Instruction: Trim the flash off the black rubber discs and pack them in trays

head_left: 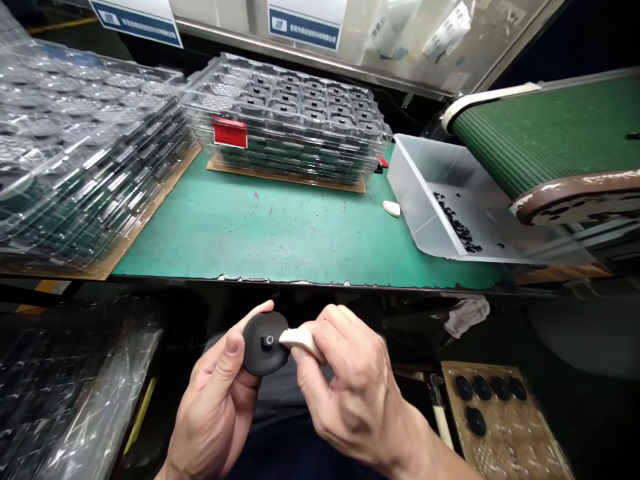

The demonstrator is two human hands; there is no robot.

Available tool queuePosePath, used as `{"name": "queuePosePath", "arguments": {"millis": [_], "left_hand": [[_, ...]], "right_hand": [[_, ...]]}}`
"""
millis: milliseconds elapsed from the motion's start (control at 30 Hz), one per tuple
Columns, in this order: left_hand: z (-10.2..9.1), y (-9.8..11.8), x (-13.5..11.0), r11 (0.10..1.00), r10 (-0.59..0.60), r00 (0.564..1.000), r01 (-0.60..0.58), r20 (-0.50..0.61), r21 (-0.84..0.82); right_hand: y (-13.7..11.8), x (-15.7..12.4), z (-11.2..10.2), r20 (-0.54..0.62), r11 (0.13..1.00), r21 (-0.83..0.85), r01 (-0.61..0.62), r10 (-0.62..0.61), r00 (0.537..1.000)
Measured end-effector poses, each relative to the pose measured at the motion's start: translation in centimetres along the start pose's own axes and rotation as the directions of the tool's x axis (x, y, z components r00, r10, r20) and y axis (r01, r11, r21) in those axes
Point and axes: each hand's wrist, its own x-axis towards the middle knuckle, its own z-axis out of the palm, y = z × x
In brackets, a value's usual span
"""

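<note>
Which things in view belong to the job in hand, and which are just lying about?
In the job:
black disc, in the left hand
white piece, in the right hand, at the disc's edge
tray of black discs, probably

Seemingly lying about:
second white piece on the bench
crumpled white thing

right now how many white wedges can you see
2: one white wedge in the right hand, another wedge on the green bench beside the plastic bin; others may be hidden.

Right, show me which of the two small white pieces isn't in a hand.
The loose piece lying on the green bench, left of the clear bin. The held piece is pinched in the right hand, its tip at the edge of the disc.
</note>
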Motion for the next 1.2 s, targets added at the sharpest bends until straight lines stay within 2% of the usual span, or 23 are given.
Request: {"name": "queuePosePath", "arguments": {"millis": [100,167,267,367,433,500,600,667,700,767,867,900,967,1067,1167,1200], "left_hand": [[-0.1,-0.1,0.0,1.0,0.027,1.0,-0.027,0.0,0.004],[-0.3,0.2,0.1,0.999,-0.045,0.997,0.043,0.06,0.033],[-0.6,0.7,0.4,0.974,-0.207,0.963,0.187,0.173,0.125],[-0.8,0.9,0.4,0.929,-0.366,0.91,0.347,0.196,0.126],[-0.9,0.8,0.3,0.897,-0.442,0.876,0.433,0.196,0.088],[-0.9,0.7,0.2,0.883,-0.468,0.858,0.466,0.213,0.063],[-0.7,0.6,0.2,0.879,-0.472,0.853,0.474,0.224,0.052],[-0.6,0.7,0.3,0.868,-0.49,0.843,0.494,0.221,0.04],[-0.5,0.8,0.4,0.87,-0.484,0.848,0.492,0.216,0.019],[-0.4,1.0,0.5,0.905,-0.412,0.894,0.424,0.177,-0.034],[-0.3,1.6,0.8,0.978,-0.196,0.978,0.2,0.067,-0.062],[-0.4,1.7,0.8,0.987,-0.155,0.987,0.157,0.05,-0.043],[-0.6,1.8,0.9,0.988,-0.156,0.985,0.155,0.069,0.021],[-1.0,1.4,0.8,0.953,-0.297,0.943,0.284,0.147,0.105],[-1.1,0.9,0.8,0.879,-0.472,0.849,0.473,0.239,0.058],[-1.1,0.8,0.8,0.866,-0.485,0.836,0.499,0.255,0.012]], "right_hand": [[0.0,-0.2,0.0,0.021,1.0,0.0,-0.003,0.003,1.0],[0.2,-0.1,-0.1,0.033,1.0,-0.01,-0.023,0.023,0.999],[0.5,0.4,-0.6,0.068,1.0,-0.005,-0.008,0.008,0.998],[0.5,1.0,-1.3,0.136,0.994,0.018,0.106,-0.108,0.985],[0.7,1.3,-1.7,0.214,0.976,0.023,0.219,-0.218,0.952],[1.1,1.5,-2.0,0.272,0.96,0.013,0.281,-0.274,0.922],[1.5,1.9,-2.0,0.233,0.967,-0.048,0.251,-0.233,0.944],[1.4,2.0,-1.8,0.237,0.961,-0.061,0.271,-0.25,0.939],[1.2,1.9,-1.6,0.24,0.958,-0.055,0.28,-0.26,0.935],[0.8,1.6,-1.0,0.186,0.971,-0.044,0.236,-0.224,0.957],[0.4,0.7,0.0,0.061,0.998,-0.045,0.046,-0.043,0.997],[0.3,0.5,0.3,0.055,0.999,-0.046,0.006,-0.003,0.998],[0.4,0.2,0.5,0.06,0.998,-0.054,-0.028,0.031,0.998],[0.6,0.8,-0.1,0.126,0.997,-0.058,0.057,-0.049,0.991],[0.5,1.7,-0.8,0.274,0.959,-0.024,0.281,-0.264,0.925],[0.4,1.9,-0.9,0.279,0.949,-0.024,0.314,-0.295,0.914]]}}
